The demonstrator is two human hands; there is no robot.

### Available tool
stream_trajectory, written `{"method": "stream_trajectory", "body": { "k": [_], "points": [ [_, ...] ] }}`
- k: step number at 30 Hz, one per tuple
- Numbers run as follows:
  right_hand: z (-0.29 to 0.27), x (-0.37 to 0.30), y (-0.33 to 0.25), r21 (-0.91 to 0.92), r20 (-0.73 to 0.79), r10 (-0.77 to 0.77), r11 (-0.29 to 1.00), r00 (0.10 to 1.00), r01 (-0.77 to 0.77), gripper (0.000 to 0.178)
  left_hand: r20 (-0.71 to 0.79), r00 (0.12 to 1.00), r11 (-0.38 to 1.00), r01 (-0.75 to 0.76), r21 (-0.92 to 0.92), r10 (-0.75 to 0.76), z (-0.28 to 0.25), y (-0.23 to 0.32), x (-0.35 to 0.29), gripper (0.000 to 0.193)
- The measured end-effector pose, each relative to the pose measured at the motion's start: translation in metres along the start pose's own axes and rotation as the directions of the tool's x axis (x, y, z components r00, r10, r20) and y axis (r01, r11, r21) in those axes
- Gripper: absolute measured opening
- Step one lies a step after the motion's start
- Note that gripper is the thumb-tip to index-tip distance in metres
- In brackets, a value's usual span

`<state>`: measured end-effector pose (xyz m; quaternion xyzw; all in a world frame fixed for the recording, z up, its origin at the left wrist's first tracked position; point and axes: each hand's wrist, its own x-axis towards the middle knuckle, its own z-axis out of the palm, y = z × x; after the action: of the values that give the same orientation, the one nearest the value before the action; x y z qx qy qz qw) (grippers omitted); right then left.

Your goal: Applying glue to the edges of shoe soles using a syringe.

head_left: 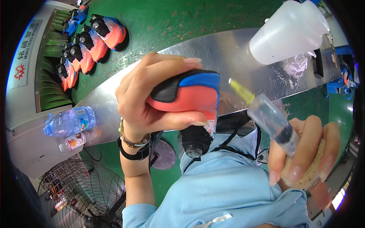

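Observation:
My left hand [142, 89] is wrapped round a coral, blue and black shoe [186, 98] held above the metal table. Its dark sole edge is up, and a black knob-like part [195, 140] hangs at its lower end. To the right, my right hand [308, 148] grips a clear syringe [268, 116] with a yellow tapered tip [242, 91] and a dark plunger. That tip points up and left toward the shoe, a short gap apart from it. A beige, rough-textured pad [313, 163] is also held in my right hand, partly hidden behind the fingers.
A white translucent bucket [289, 32] stands on the metal table [216, 49] at far right, beside crumpled white material [295, 65]. Several similar shoes [108, 32] sit at far left. A blue-tinted water bottle [72, 121] and a small bottle [72, 141] lie left, above a black fan [81, 193].

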<state>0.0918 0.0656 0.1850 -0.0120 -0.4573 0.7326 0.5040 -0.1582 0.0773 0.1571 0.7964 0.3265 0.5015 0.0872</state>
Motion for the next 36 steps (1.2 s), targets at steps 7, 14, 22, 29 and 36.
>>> {"method": "stream_trajectory", "body": {
  "k": [7, 14, 22, 29, 36],
  "points": [
    [-0.011, 0.013, 0.003, 0.085, -0.069, 0.033, 0.996, 0.997, -0.027, 0.022, 0.094, 0.995, 1.0, -0.024, -0.01, 0.025, 0.0, -0.011, 0.006, 0.076],
    [-0.025, 0.007, 0.022, 0.202, -0.134, -0.128, 0.967, 0.983, 0.154, 0.021, 0.141, 0.989, 0.997, -0.042, -0.06, 0.051, 0.008, -0.015, 0.014, 0.079],
    [-0.033, 0.015, 0.015, 0.034, -0.146, 0.076, 0.997, 0.986, -0.071, 0.024, 0.07, 0.998, 1.0, -0.004, -0.031, 0.006, 0.006, -0.03, 0.008, 0.078],
    [-0.049, 0.008, 0.039, -0.032, -0.166, 0.144, 0.988, 0.976, -0.151, 0.033, -0.095, 0.951, 0.952, 0.282, -0.118, -0.293, -0.001, -0.036, -0.01, 0.077],
    [-0.062, -0.006, 0.069, -0.022, -0.167, 0.215, 0.975, 0.962, -0.221, 0.044, -0.233, 0.849, 0.88, 0.466, -0.094, -0.474, -0.007, -0.051, -0.028, 0.077]
  ]
}}
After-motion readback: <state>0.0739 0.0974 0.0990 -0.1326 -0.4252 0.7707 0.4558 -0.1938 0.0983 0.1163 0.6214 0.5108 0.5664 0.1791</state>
